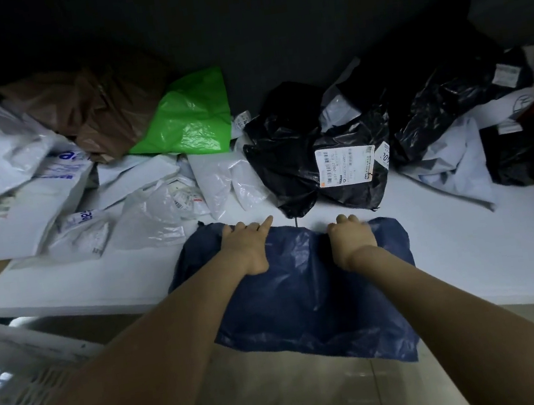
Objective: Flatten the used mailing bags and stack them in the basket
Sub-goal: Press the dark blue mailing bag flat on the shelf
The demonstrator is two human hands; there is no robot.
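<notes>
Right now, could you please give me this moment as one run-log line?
step: flattening | item: dark blue plastic mailing bag overhanging white table | left hand: on far edge | right hand: same

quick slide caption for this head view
Left hand and right hand rest on a dark blue mailing bag overhanging the near edge of the white table, crumpled bags piled behind.

Both bare arms reach forward, palms down; the left hand point(248, 248) stretches its index finger straight, the right hand point(351, 235) bends its fingers under
</notes>
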